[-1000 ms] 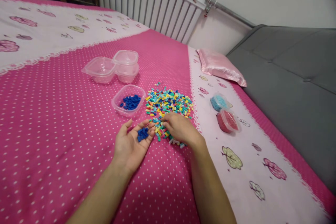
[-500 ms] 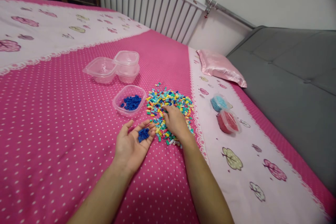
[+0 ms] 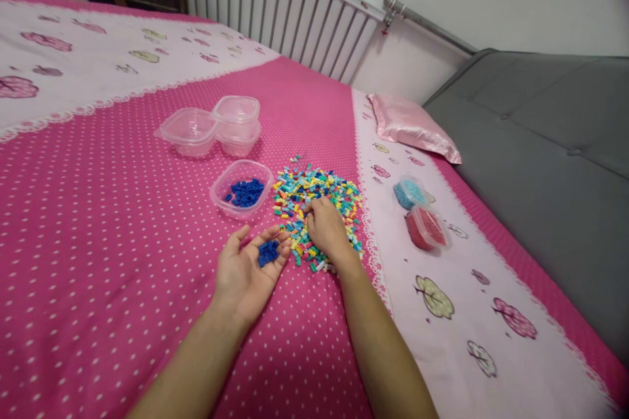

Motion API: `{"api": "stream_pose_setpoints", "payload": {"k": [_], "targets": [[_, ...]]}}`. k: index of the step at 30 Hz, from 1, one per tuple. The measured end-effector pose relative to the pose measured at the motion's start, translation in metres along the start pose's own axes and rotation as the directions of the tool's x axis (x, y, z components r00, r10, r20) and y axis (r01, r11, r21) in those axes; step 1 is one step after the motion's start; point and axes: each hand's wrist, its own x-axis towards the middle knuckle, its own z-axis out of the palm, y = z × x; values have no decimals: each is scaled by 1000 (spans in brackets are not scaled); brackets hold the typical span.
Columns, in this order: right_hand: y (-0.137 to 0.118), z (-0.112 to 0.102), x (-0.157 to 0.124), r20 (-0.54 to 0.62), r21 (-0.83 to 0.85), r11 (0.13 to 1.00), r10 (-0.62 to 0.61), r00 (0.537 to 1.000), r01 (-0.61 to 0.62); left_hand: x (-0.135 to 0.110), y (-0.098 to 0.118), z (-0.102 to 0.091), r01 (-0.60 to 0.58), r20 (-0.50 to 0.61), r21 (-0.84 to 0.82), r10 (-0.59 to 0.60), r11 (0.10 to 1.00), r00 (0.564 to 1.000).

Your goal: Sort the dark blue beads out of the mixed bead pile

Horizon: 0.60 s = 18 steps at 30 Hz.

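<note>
My left hand (image 3: 244, 280) lies palm up, fingers loosely cupped, bearing a small heap of dark blue toy bricks (image 3: 268, 253). Over the mixed pile of small coloured bricks (image 3: 339, 186) is my right hand (image 3: 325, 228), its thumb and fingers bent down and together among the pieces. What sits between those fingertips, if anything, is too small to make out. Just beyond my left fingers stands a clear plastic tub (image 3: 219, 200) with more dark blue bricks (image 3: 247, 193) in it.
Clear tubs (image 3: 194, 137), some of them stacked, stand farther back on the pink dotted bedsheet (image 3: 122, 222). To the right are a tub of light blue pieces (image 3: 409, 192) and a tub of red pieces (image 3: 426, 229). A pink pillow (image 3: 413, 124) lies by the grey headboard (image 3: 540, 144).
My right hand has shifted slightly within the pile, its fingers drawn a little closer in. The left hand and its blue bricks are nearly still.
</note>
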Motion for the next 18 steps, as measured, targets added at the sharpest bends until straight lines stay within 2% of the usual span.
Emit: {"api": "stream_pose_setpoints", "payload": {"k": [18], "targets": [[3, 0, 0, 7, 24, 1000, 5, 1000, -5, 0, 0, 0, -2, 6, -4, 2, 1000, 1000]]}}
